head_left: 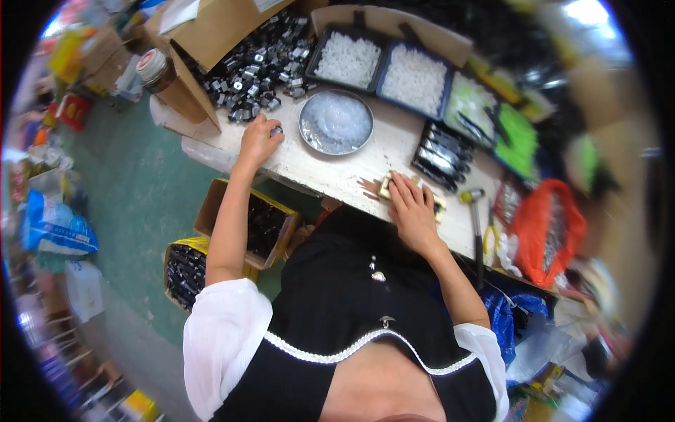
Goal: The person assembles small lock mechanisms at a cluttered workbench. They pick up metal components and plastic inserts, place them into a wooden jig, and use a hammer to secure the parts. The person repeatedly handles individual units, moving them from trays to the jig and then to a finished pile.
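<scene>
My left hand is closed at the table's front left edge, with a small black-and-silver part showing at its fingertips. Just beyond it lies a heap of similar black-and-silver parts, spilling from a cardboard box. My right hand lies over a cream-coloured block-like fixture near the front edge, fingers stretched out across it. Whether those fingers hold anything small against the fixture is hidden. Between the hands, a round metal dish holds a whitish, translucent mass.
Trays of small white pieces and a bright green tray line the back. Black parts lie in rows beyond my right hand. A hammer, pliers and a red bag sit rightward. Boxes stand below the table.
</scene>
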Tool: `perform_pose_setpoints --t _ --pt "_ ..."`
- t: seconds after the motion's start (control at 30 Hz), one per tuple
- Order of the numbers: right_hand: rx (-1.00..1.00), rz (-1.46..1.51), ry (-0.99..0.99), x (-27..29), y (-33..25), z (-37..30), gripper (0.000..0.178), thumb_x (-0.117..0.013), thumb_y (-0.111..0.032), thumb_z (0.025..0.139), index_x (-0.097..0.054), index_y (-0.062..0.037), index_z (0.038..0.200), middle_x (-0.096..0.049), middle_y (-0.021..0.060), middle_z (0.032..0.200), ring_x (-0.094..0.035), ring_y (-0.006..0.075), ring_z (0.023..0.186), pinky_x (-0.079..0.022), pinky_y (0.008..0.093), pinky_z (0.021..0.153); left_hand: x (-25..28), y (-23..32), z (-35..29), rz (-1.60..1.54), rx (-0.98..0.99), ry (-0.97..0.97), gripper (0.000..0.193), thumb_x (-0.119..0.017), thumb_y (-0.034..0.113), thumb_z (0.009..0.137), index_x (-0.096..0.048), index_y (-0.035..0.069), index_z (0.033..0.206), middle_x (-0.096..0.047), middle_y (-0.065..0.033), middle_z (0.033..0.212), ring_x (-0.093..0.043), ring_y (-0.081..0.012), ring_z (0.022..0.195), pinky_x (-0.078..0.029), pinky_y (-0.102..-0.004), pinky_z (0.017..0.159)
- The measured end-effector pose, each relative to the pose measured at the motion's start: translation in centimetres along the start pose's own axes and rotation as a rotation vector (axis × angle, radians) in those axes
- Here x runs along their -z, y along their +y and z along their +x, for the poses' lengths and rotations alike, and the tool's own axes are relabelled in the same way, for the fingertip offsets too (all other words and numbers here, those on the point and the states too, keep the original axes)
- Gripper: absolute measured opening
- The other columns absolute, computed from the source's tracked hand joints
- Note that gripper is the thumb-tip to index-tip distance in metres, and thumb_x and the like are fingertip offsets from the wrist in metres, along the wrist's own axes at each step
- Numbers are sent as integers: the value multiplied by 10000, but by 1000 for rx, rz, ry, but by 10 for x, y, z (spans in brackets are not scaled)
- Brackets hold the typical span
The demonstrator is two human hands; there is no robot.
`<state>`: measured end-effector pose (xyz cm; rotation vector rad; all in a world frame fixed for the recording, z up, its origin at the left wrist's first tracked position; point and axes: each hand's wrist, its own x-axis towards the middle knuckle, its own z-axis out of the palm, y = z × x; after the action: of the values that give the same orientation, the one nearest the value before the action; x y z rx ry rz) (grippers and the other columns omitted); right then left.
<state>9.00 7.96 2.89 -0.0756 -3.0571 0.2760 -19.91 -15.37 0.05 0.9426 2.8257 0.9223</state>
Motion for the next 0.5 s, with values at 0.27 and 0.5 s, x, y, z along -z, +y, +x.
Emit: perform_pose_setpoints --t 0.27,0.5 --pt "-134 678 377 0 20 -3 157 -560 -61 833 -625 17 953 -583 124 1167 -520 268 1080 -366 346 929 1 16 -22 -781 260 76 261 -726 42 679 -663 44 933 -579 -14 718 -500 -102 587 -406 -220 529" --pt "-313 1284 524 2 26 -6 169 -545 -78 870 -648 18 965 -619 94 1083 -537 176 1037 -401 283 912 -32 132 -42 -1194 260 -226 223 -703 14 728 -648 -4 943 -614 -32 700 -509 -74 518 -398 -193 465"
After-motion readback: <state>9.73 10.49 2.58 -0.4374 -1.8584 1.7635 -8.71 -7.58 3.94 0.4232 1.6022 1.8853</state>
